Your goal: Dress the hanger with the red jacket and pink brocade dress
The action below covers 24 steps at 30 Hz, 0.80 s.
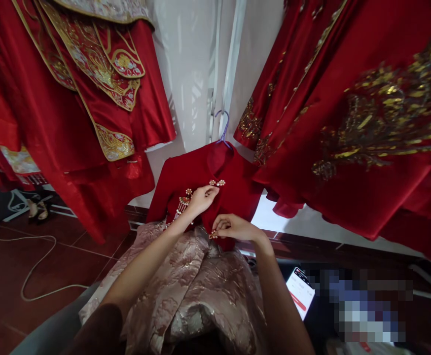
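A dark red jacket (pixel 237 172) hangs in front of me on a purple hanger (pixel 222 129). A flower-shaped pearl fastener (pixel 217 183) joins its front near the neck. Just below that fastener, my left hand (pixel 204 198) pinches the jacket's front. Lower down, my right hand (pixel 234 228) has its fingertips closed on a small gold beaded fastener (pixel 213 235) near the front edge. A beaded tassel ornament (pixel 182 204) decorates the jacket beside my left wrist. Pale pink brocade fabric (pixel 189 286) spreads beneath both forearms.
Red embroidered garments (pixel 89 98) hang at the left, and a sequined red garment (pixel 348 123) hangs close at the right. A lit phone (pixel 300 293) lies at lower right. A white cable (pixel 34 268) curls across the tiled floor, near dark shoes (pixel 38 209).
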Available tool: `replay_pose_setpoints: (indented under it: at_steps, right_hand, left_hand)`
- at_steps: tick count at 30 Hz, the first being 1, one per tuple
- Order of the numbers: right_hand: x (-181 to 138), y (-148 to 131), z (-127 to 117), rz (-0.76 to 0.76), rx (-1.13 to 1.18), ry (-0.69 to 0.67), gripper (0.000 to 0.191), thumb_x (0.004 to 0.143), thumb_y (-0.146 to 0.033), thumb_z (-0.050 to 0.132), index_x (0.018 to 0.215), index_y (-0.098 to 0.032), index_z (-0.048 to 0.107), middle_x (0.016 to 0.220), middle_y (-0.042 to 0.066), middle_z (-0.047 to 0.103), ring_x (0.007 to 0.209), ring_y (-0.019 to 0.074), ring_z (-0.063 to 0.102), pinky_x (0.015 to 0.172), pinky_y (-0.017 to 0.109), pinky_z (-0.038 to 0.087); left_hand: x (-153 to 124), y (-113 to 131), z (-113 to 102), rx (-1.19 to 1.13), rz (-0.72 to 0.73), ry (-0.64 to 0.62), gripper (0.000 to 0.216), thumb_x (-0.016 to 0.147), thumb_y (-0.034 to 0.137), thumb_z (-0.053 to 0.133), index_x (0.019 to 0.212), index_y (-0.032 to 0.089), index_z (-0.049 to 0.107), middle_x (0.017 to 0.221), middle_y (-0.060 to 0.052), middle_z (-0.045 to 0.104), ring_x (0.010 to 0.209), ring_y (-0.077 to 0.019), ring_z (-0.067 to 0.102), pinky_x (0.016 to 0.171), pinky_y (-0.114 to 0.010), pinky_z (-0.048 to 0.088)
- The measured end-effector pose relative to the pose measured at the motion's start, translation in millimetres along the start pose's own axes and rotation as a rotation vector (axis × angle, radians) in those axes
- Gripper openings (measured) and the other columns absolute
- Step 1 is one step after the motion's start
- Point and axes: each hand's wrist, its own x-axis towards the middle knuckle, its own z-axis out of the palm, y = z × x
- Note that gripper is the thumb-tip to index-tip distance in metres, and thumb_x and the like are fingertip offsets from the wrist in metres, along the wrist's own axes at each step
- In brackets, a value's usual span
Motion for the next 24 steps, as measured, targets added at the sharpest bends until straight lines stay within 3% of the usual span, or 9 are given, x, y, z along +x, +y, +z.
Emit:
replay_pose_setpoints:
  at_steps: [3,7,14,24]
  right_hand:
    - [0.7,1.3,-0.2,0.005,0.008,0.000,0.018,0.069,-0.022,0.063,0.085,-0.014,0.062,0.072,0.002,0.065,0.064,0.0111,0.059,0.063,0.025,0.047]
    - [-1.0,0.1,-1.2,0.010,0.009,0.009,0.018,0.069,-0.022,0.064,0.084,-0.014,0.061,0.073,0.002,0.066,0.064,0.0113,0.059,0.064,0.025,0.048]
    - [-2.0,-1.0,-1.9,0.005,0.006,0.005,0.017,0.070,-0.020,0.061,0.085,-0.014,0.061,0.075,0.002,0.066,0.065,0.0107,0.059,0.064,0.025,0.047]
    - [-2.4,-5.6,0.6,0.021,0.019,0.016,0.018,0.068,-0.023,0.065,0.084,-0.015,0.061,0.075,0.003,0.067,0.065,0.0113,0.060,0.064,0.025,0.048]
  left_hand:
    - [12.5,8.8,3.8,0.168,0.106,0.003,0.025,0.083,0.037,0.054,0.092,0.019,0.069,0.091,-0.007,0.070,0.078,-0.0180,0.063,0.075,-0.028,0.046]
    - [21.3,15.8,1.3,0.518,0.203,0.095,0.024,0.083,0.041,0.054,0.082,0.020,0.067,0.078,-0.006,0.067,0.071,-0.0182,0.060,0.070,-0.028,0.043]
    - [22.7,24.5,-2.9,0.956,0.508,0.058,0.023,0.089,0.034,0.043,0.092,0.017,0.058,0.096,-0.012,0.056,0.095,-0.0246,0.051,0.073,-0.032,0.042]
    - [28.7,31.2,-13.4,1.087,0.652,-0.099,0.025,0.090,0.033,0.041,0.091,0.014,0.057,0.103,-0.014,0.052,0.100,-0.0257,0.047,0.089,-0.042,0.034]
